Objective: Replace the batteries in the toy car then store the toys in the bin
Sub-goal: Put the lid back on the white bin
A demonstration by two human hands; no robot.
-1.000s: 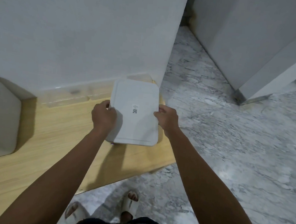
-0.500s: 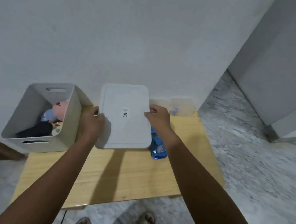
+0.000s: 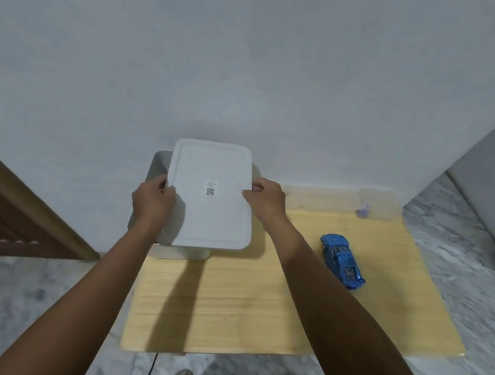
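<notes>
Both hands pinch a white lid (image 3: 209,195) by its long edges at frame centre: left hand (image 3: 152,202) curled round the left edge, right hand (image 3: 266,199) round the right. The lid hovers over a grey bin (image 3: 159,163), hiding most of it. Right of centre, well away from the fingers, a blue toy car (image 3: 341,260) lies on the wooden table (image 3: 258,309).

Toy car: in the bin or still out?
Out. The blue toy car lies on the wooden table, right of the bin.
</notes>
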